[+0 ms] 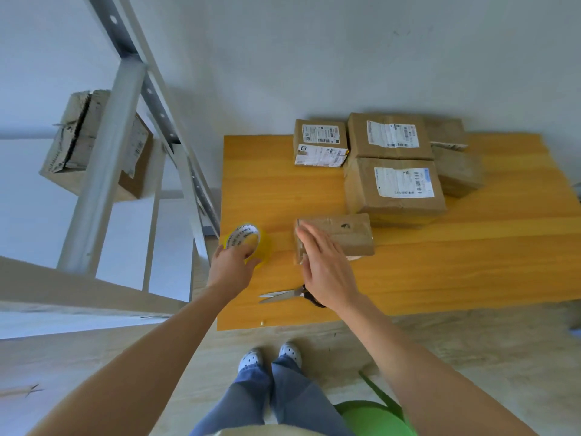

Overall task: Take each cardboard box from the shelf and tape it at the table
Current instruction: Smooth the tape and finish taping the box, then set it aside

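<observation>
Cardboard box beneath fingers of right hand

Tape roll left of small box, scissors nearer, stacked boxes behind

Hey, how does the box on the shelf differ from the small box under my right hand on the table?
The shelf box is bigger and bulkier; the small box is low and flat. The shelf box gapes along a torn top seam; the small box looks closed. The shelf box stands alone behind a metal post; the small box lies partly under the right hand. Both are brown cardboard.
</observation>
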A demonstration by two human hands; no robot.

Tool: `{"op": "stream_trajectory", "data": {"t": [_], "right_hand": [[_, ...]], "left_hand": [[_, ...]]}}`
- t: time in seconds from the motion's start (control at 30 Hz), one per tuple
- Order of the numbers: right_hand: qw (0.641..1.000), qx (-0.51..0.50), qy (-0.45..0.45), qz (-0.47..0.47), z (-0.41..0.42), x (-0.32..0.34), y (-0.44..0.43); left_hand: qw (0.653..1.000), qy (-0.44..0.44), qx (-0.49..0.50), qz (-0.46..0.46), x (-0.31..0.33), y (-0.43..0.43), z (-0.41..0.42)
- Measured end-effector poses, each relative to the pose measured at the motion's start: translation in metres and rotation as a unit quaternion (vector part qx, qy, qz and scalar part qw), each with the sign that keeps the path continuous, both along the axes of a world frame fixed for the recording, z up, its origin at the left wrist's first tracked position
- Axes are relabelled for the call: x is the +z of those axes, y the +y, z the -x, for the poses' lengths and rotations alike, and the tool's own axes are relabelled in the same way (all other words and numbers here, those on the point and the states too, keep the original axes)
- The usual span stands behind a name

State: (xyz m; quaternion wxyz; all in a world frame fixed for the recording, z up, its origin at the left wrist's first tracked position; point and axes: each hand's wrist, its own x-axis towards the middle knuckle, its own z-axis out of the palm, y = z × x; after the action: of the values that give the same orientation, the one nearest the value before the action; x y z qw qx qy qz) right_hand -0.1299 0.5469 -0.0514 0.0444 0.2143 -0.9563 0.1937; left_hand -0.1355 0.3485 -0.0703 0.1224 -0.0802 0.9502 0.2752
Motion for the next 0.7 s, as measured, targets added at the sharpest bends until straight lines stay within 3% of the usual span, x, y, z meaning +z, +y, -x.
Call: {"op": "stream_trajectory", "data": {"t": [0.1, 0.23, 0.47, 0.7], "right_hand": [[0.999, -0.009, -0.014, 0.035, 0.011, 0.013, -0.017], [0.998, -0.017, -0.033, 0.049, 0.024, 0.024, -0.035], [0.985, -0.073, 0.025, 0.157, 0.034, 0.034, -0.054], [0.963, -0.147, -0.054, 0.217, 0.042, 0.044, -0.053]], "left_hand": [[0.996, 0.005, 0.028, -0.082, 0.018, 0.0, 0.01], [0.99, 0.042, -0.013, -0.133, 0.043, 0.0, 0.018], [0.984, 0.065, -0.01, -0.164, 0.06, -0.001, 0.02], [0.981, 0.065, -0.046, -0.177, 0.058, -0.003, 0.02]]}}
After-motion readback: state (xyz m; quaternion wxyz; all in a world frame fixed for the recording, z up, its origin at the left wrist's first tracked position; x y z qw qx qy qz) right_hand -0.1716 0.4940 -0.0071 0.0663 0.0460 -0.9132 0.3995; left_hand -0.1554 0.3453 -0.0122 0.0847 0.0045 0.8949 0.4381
